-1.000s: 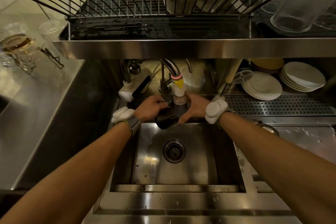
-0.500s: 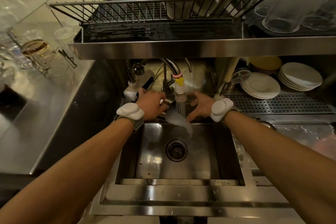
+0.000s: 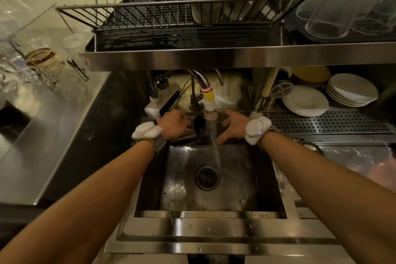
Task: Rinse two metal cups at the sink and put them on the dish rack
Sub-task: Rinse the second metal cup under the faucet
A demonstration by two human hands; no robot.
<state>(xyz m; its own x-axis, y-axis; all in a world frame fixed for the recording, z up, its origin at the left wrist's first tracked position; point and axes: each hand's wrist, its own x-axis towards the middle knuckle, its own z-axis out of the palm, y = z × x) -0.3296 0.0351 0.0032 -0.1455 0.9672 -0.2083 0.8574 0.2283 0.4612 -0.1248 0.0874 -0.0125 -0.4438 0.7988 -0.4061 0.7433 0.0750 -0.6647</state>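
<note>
Left hand gripping metal cup (tipped sideways), tap running

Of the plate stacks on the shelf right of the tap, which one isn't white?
The yellow stack, farthest back under the rack's steel ledge. The other two stacks, in front of it, are white.
</note>
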